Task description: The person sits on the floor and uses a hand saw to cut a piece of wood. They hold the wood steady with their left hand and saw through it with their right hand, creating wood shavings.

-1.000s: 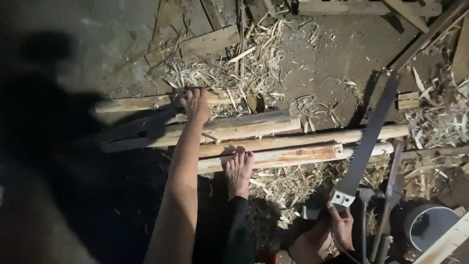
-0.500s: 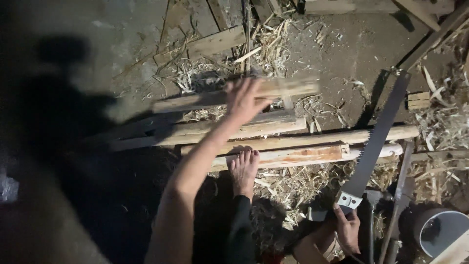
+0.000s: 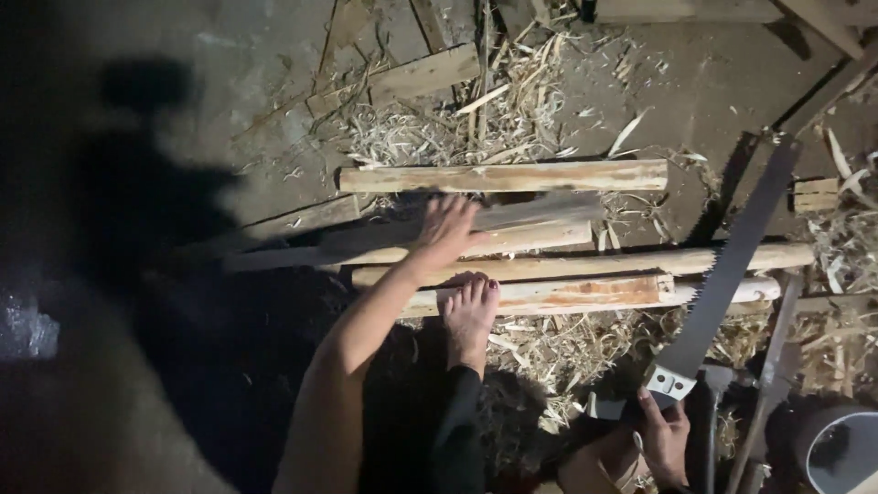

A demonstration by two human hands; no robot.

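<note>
Surface: grey dirt floor [image 3: 229, 101] | centre: peeled wooden poles [image 3: 503, 176] lying side by side | upper centre: flat plank [image 3: 425, 75] | scattered around: pale wood shavings [image 3: 549, 352]

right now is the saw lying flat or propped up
Propped up: the saw slants across the poles, its handle gripped by the right hand.

Left arm bare all way up, no sleeve, no watch, nothing on wrist. Left hand [image 3: 448, 229] bare too, no glove, no rings that I can spot. Right hand [image 3: 665, 439] also ungloved, light strap or band thing near wrist, too dark to tell what. Foot [image 3: 469, 313] bare, dark polish on toenails. Leg in dark, close-fitting trouser, black-ish, ends at ankle.
</note>
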